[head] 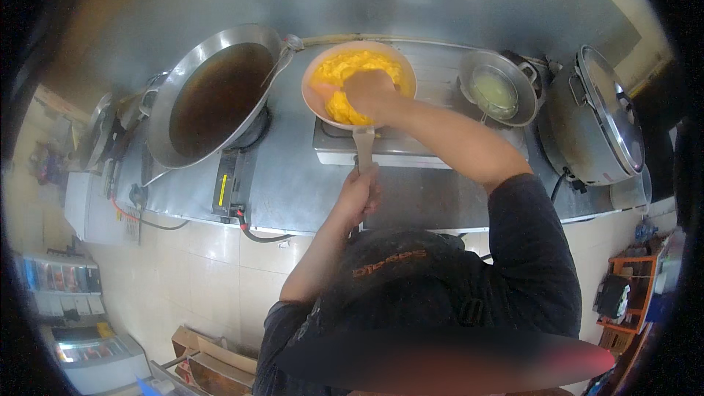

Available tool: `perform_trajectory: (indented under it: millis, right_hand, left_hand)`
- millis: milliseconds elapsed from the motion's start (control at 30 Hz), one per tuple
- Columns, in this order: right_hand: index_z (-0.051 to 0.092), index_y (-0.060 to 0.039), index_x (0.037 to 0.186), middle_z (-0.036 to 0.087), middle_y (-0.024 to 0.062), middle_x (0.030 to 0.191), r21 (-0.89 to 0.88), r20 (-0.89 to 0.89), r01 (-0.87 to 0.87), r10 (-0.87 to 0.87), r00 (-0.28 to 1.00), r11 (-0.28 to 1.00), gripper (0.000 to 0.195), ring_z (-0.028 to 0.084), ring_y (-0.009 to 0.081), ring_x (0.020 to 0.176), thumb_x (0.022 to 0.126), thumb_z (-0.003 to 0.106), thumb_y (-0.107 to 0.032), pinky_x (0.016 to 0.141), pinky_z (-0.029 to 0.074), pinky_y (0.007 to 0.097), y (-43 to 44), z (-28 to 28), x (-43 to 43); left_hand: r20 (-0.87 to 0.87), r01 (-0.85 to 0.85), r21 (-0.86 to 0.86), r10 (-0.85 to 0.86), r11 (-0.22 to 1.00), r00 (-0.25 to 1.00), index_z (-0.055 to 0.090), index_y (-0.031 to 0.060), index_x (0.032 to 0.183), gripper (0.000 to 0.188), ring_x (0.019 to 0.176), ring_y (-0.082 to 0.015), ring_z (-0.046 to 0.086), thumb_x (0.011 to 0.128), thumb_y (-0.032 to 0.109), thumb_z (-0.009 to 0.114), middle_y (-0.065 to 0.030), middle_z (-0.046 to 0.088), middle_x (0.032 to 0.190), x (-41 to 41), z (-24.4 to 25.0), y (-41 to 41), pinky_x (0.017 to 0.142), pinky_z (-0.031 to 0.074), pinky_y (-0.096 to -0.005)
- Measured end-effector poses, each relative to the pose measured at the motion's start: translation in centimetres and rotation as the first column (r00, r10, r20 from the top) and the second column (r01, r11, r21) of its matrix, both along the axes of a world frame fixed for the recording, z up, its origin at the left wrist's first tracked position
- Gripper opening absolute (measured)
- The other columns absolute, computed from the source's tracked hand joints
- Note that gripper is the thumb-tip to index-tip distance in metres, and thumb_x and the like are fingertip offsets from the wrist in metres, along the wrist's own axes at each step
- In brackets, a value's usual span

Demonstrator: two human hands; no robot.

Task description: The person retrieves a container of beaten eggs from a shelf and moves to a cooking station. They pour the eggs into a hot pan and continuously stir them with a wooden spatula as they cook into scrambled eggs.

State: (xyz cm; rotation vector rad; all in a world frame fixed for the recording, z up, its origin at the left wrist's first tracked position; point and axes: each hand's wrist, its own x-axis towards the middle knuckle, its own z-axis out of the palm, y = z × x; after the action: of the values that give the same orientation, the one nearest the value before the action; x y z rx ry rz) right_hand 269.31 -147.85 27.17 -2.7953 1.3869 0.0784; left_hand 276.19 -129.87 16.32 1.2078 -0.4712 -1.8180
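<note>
A round pan with a pinkish inside rests over a gas stove at the middle of the counter. Yellow food that looks like scrambled egg fills much of it. My left hand is closed around the grip of the pan's handle, at the near side. Blurred over the pan is my right hand, directly above the yellow food. Its fingers, and whether they hold a utensil, cannot be made out.
A large wok of dark brown liquid stands at the left, a ladle at its rim. Right of the stove are a metal pot with a strainer in pale liquid and a big lidded cooker. A cable hangs off the counter's front edge.
</note>
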Motion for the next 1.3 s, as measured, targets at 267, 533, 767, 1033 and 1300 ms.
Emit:
perform_trajectory:
  millis: [267,533,767,1033,1300]
  right_hand:
    - [0.073,-0.0036,0.106,0.073,0.0173,0.105,-0.062,-0.173,0.122,-0.131,0.976,0.991,0.024,0.072,0.0332,0.097,0.088,0.063,-0.016,0.078,0.058,0.0455,-2.9,10.0,-5.4]
    - [0.074,-0.0054,0.106,0.072,0.0186,0.106,-0.187,-0.304,0.041,-0.098,0.948,0.981,0.029,0.072,0.0344,0.095,0.093,0.056,-0.025,0.078,0.059,0.0468,-12.7,1.5,-9.0]
    - [0.076,-0.0091,0.096,0.073,0.0154,0.096,-0.097,-0.371,-0.255,0.203,0.906,0.962,0.028,0.072,0.0327,0.091,0.091,0.057,-0.029,0.075,0.059,0.0455,-6.5,4.8,-11.6]
    - [0.073,-0.0107,0.110,0.073,0.0121,0.100,-0.187,-0.288,0.072,-0.125,0.950,0.980,0.026,0.072,0.0296,0.093,0.091,0.056,-0.016,0.074,0.058,0.0419,-9.8,2.1,-9.7]
    - [0.066,-0.0172,0.123,0.072,0.0114,0.110,-0.345,-0.059,0.051,-0.076,0.995,0.937,0.032,0.067,0.0281,0.105,0.094,0.053,-0.018,0.090,0.046,0.0459,-14.3,-4.8,-4.0]
  left_hand:
    - [-0.057,-0.031,-0.009,0.030,0.999,0.998,0.045,0.0146,0.102,0.024,0.043,-0.0113,0.038,0.101,0.037,0.054,-0.0026,0.048,0.068,0.2,-0.7,0.3,0.036,0.025,-0.0258]
    - [0.038,0.024,-0.002,-0.024,1.000,0.999,0.044,0.0129,0.104,0.030,0.043,-0.0109,0.040,0.101,0.040,0.054,-0.0024,0.047,0.068,0.2,0.1,-0.1,0.036,0.026,-0.0256]
    - [0.073,0.036,-0.005,-0.035,0.999,0.997,0.042,0.0119,0.105,0.031,0.042,-0.0112,0.040,0.102,0.040,0.054,-0.0028,0.047,0.068,0.9,0.2,0.2,0.035,0.025,-0.0254]
    - [0.070,0.001,0.070,-0.006,0.998,0.998,0.042,0.0116,0.109,0.030,0.041,-0.0114,0.038,0.103,0.039,0.053,-0.0029,0.045,0.068,0.5,0.9,0.2,0.035,0.024,-0.0260]
    - [0.081,0.061,0.063,-0.066,0.996,0.994,0.040,0.0110,0.115,0.031,0.041,-0.0111,0.038,0.104,0.038,0.051,-0.0042,0.046,0.070,0.9,1.0,0.0,0.035,0.026,-0.0255]
